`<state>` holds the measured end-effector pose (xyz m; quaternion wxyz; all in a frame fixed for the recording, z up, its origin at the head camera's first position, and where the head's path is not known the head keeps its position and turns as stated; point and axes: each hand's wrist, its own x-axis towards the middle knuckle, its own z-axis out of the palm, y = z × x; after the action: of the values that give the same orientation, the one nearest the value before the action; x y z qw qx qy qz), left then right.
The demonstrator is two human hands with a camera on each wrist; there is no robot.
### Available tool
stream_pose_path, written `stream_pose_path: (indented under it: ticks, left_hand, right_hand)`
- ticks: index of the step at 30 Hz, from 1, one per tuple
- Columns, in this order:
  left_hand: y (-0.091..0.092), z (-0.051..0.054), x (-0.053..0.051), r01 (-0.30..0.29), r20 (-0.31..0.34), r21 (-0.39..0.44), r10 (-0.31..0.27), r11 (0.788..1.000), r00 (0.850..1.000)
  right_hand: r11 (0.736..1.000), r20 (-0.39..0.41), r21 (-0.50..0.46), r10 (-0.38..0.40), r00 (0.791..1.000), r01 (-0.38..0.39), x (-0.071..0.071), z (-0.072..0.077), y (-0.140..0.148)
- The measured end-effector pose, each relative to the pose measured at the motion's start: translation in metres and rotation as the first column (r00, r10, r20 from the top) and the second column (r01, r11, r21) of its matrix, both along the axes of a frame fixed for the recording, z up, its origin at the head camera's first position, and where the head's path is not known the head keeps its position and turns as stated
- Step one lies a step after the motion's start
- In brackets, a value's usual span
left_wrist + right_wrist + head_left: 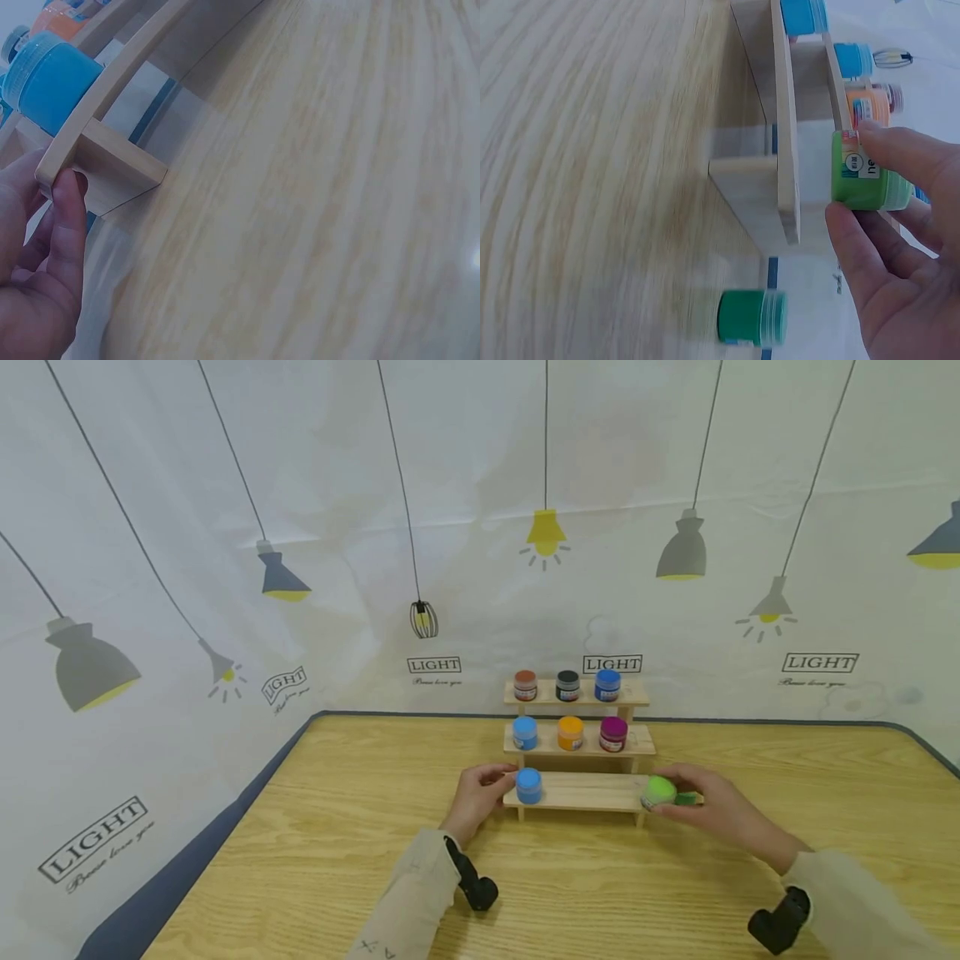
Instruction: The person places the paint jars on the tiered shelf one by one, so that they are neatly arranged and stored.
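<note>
A three-step wooden display rack (592,783) stands on the table with small paint jars on it. At the left end of its lowest step, my left hand (474,797) pinches the board, with a finger under the edge in the left wrist view. Beside that hand a light blue paint jar (528,786) sits on the same step. My right hand (716,810) holds a light green paint jar (864,176) between thumb and fingers. In the right wrist view this jar is just above the step's right end, with a gap between them.
A dark green jar (742,316) stands on the table right of the rack, partly hidden by my right hand in the head view. Light blue, orange (570,733) and purple jars line the middle step; red-brown, black (567,686) and blue ones the top. A lamp-print curtain (480,568) hangs behind.
</note>
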<state>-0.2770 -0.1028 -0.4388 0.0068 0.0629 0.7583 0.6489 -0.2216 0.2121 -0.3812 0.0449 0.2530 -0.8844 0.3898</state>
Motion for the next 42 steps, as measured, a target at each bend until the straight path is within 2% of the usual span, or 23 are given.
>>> stream_pose_path:
  ticks: [10,14,23,30,37,42]
  left_hand:
    - [0.000,-0.003,-0.003,0.010,0.010,0.011,-0.011,1.000,1.000]
    - [0.000,-0.003,-0.003,-0.001,0.018,0.004,0.001,1.000,1.000]
    - [0.001,-0.002,-0.004,0.000,0.033,0.001,0.000,1.000,0.999]
    - [0.001,0.000,-0.002,-0.002,0.031,0.009,0.001,1.000,1.000]
    - [0.001,0.001,-0.001,-0.013,0.022,0.001,0.013,1.000,1.000]
    - [0.001,0.001,0.000,-0.012,0.027,0.005,0.012,1.000,1.000]
  right_hand:
    - [0.997,0.014,-0.047,0.066,0.998,-0.066,-0.005,-0.009,-0.028]
    - [0.996,0.045,-0.063,0.072,0.996,-0.069,-0.007,-0.011,-0.037]
    - [0.994,0.057,-0.058,0.093,0.994,-0.089,-0.015,-0.013,-0.060]
    - [0.999,0.112,-0.030,0.039,0.993,-0.036,-0.021,-0.013,-0.075]
    - [0.998,0.092,-0.048,0.053,0.994,-0.049,-0.028,-0.014,-0.083]
    - [0.999,0.113,-0.037,0.020,0.993,-0.016,-0.030,-0.015,-0.086]
